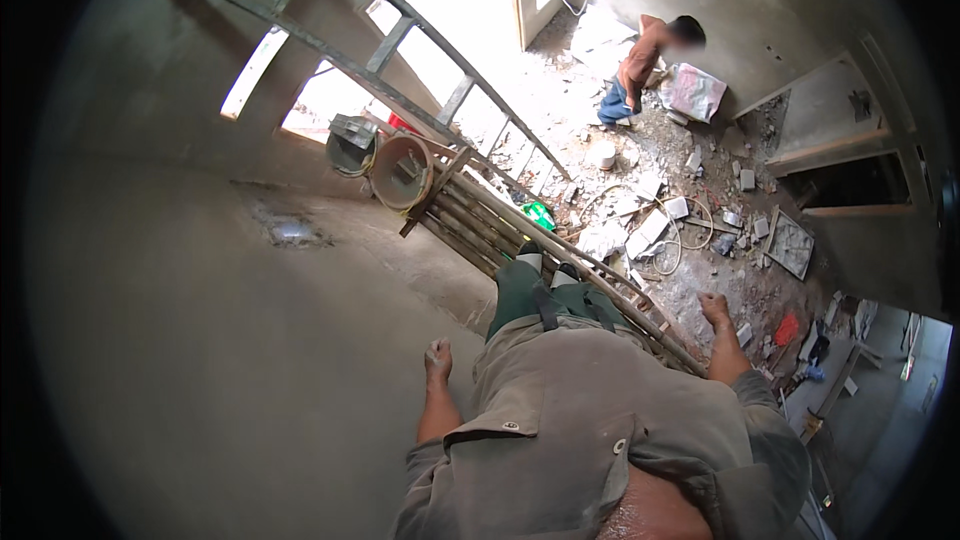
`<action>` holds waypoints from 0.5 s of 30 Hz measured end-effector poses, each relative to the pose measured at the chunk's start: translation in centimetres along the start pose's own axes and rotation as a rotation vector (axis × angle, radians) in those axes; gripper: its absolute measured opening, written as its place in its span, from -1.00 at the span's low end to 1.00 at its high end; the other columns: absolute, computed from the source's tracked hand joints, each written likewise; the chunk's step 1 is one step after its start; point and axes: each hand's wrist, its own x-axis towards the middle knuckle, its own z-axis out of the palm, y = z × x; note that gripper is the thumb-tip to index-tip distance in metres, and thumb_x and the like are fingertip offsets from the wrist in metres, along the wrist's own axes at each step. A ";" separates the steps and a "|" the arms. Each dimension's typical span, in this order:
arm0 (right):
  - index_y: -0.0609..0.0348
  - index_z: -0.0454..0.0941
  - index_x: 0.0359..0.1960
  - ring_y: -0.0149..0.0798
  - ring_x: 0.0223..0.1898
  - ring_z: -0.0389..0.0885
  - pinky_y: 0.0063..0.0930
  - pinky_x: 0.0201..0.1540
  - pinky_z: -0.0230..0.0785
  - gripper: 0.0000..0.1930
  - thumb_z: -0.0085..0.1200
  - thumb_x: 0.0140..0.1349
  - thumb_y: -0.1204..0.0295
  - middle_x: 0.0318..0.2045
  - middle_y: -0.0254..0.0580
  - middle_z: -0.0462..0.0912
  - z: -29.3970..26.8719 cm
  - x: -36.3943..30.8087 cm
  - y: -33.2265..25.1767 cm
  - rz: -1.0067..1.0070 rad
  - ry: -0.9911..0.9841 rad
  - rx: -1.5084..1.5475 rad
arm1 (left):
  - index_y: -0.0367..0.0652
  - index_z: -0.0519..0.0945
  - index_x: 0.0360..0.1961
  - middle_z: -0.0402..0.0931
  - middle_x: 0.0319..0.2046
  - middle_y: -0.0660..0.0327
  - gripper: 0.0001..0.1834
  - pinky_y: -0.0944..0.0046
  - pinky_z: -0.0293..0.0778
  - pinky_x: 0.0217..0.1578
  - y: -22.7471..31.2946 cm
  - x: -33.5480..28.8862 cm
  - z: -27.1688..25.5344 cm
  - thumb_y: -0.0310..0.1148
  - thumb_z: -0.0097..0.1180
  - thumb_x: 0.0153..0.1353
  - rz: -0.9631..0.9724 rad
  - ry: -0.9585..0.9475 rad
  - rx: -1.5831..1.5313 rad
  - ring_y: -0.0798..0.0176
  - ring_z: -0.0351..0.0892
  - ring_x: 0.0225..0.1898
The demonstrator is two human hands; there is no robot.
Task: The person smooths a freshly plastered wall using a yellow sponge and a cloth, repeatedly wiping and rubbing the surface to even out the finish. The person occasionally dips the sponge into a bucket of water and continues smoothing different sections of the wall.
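My left hand (438, 358) hangs beside my hip with its fingers curled in, close to the smooth grey wall (220, 370); nothing shows in it. Out to the right, my right hand (714, 310) is also closed, held over the drop to the floor, and no object is visible in it. Under my feet is a narrow platform of wooden poles (465, 225). At its far end sit a reddish-brown bucket (402, 172), with something lying inside, and a dark bucket (350, 145). Neither hand touches them.
A ladder (390, 45) slants past the platform's far end. Below, rubble (650, 230), a looped hose (712, 230), a white pail (602, 154) and a framed board (790, 243) lie about. Another person (640, 65) bends near a white sack (692, 92).
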 end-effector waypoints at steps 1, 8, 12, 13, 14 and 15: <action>0.29 0.65 -0.31 -0.33 -0.49 0.53 -0.40 -0.35 0.40 -0.66 0.14 0.15 0.19 -0.49 -0.21 0.65 -1.1 0.3 0.0 -0.003 0.031 -0.015 | -0.37 0.45 0.09 0.49 0.03 -0.12 -0.45 0.15 0.35 0.07 0.2 -0.2 0.2 -0.12 -0.02 0.25 -0.014 0.004 -0.042 -0.05 0.48 0.07; 0.25 0.62 -0.30 -0.44 -0.60 0.42 -0.45 -0.51 0.28 -0.72 0.12 0.18 0.24 -0.59 -0.35 0.53 -4.5 6.4 -2.8 -0.005 0.034 0.021 | -0.36 0.44 0.10 0.49 0.01 -0.12 -0.48 0.17 0.34 0.06 -0.5 -0.4 0.8 -0.13 -0.05 0.29 -0.052 0.039 -0.155 -0.05 0.48 0.05; 0.31 0.61 -0.27 -0.38 -0.54 0.48 -0.41 -0.45 0.33 -0.64 0.17 0.17 0.19 -0.53 -0.30 0.59 -2.1 11.1 -8.3 -0.083 0.019 -0.054 | -0.34 0.46 0.08 0.51 -0.02 -0.10 -0.48 0.15 0.36 0.03 -0.6 -0.9 1.7 -0.11 -0.05 0.28 -0.121 0.068 -0.188 -0.05 0.50 0.00; 0.31 0.61 -0.26 -0.37 -0.52 0.50 -0.41 -0.43 0.34 -0.63 0.16 0.17 0.18 -0.52 -0.29 0.59 -0.6 12.7 -11.7 -0.173 -0.015 -0.061 | -0.34 0.47 0.06 0.51 -0.04 -0.11 -0.48 0.14 0.37 0.02 -1.1 -0.7 1.4 -0.11 -0.05 0.28 -0.165 0.077 -0.200 -0.05 0.50 -0.01; 0.32 0.60 -0.24 -0.35 -0.49 0.51 -0.41 -0.40 0.35 -0.62 0.16 0.17 0.17 -0.51 -0.28 0.60 1.5 13.3 -15.5 -0.257 -0.049 -0.064 | -0.34 0.48 0.05 0.52 -0.05 -0.11 -0.49 0.13 0.37 0.01 -1.8 -0.4 1.2 -0.10 -0.04 0.28 -0.208 0.083 -0.206 -0.06 0.51 -0.01; 0.33 0.60 -0.23 -0.33 -0.47 0.53 -0.40 -0.37 0.36 -0.61 0.16 0.17 0.17 -0.50 -0.26 0.61 3.7 13.8 -19.5 -0.341 -0.082 -0.069 | -0.35 0.49 0.03 0.52 -0.05 -0.12 -0.49 0.12 0.38 -0.01 -2.3 -0.1 1.1 -0.09 -0.04 0.28 -0.235 0.108 -0.207 -0.06 0.51 -0.02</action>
